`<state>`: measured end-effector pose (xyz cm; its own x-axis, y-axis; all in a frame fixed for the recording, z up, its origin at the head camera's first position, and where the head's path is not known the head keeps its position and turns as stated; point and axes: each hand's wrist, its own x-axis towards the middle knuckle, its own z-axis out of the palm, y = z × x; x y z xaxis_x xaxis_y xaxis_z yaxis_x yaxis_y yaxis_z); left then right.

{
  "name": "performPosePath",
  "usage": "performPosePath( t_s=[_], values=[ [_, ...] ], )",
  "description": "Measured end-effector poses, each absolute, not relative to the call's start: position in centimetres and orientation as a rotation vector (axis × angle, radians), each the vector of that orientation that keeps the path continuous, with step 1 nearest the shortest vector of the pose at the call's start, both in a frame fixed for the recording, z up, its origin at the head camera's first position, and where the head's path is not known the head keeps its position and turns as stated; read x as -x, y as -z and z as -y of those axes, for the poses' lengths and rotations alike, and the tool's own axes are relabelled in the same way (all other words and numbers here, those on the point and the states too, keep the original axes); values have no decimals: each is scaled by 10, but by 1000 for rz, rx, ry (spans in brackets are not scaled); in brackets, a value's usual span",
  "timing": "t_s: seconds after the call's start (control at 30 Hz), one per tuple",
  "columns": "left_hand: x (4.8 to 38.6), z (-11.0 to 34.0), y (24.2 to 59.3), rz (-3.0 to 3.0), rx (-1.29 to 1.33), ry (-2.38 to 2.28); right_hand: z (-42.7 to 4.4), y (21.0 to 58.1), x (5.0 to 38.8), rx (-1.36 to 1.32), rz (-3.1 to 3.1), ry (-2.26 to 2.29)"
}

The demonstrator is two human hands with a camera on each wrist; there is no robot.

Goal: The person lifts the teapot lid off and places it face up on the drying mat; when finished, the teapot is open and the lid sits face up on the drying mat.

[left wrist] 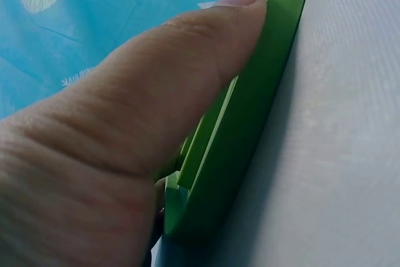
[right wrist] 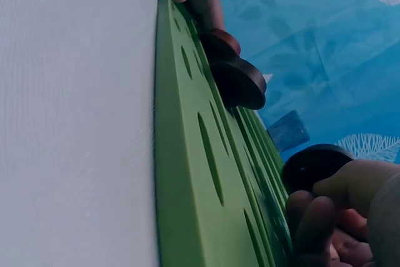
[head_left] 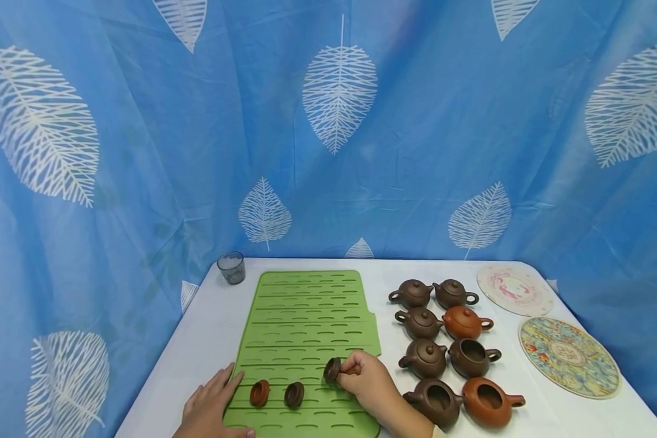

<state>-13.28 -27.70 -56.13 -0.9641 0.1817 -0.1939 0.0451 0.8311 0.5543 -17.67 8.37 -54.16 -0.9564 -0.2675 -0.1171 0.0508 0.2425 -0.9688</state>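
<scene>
Pinched between the fingertips of my right hand (head_left: 373, 384) is a dark brown teapot lid (head_left: 332, 370), tilted on edge over the green slotted mat (head_left: 309, 337). The right wrist view shows the same lid (right wrist: 315, 166) near the mat's surface; whether it touches is hard to tell. To its left, another dark brown lid (head_left: 294, 395) and a reddish-brown lid (head_left: 260, 393) stand tilted in the mat. My left hand (head_left: 210, 404) rests at the mat's left front edge with its fingers extended. Its thumb (left wrist: 181, 73) lies against the mat's rim in the left wrist view.
Right of the mat, several lidded teapots (head_left: 426, 359) stand in two columns. Three lack lids: a brown one (head_left: 472, 357), a front brown one (head_left: 437, 401) and a reddish one (head_left: 490, 403). Two round patterned mats (head_left: 569, 357) lie far right. A glass (head_left: 232, 268) stands back left.
</scene>
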Motion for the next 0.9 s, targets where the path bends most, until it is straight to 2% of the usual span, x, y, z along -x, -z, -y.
performPosePath(
  t_s=[0.5,0.9],
  values=[
    [134,277,561,-2788,-198,-808,-85,536,171,264,-2535,1510],
    [133,278,563,-2805,-209,-807,-86,535,170,213,-2630,1433]
  ],
)
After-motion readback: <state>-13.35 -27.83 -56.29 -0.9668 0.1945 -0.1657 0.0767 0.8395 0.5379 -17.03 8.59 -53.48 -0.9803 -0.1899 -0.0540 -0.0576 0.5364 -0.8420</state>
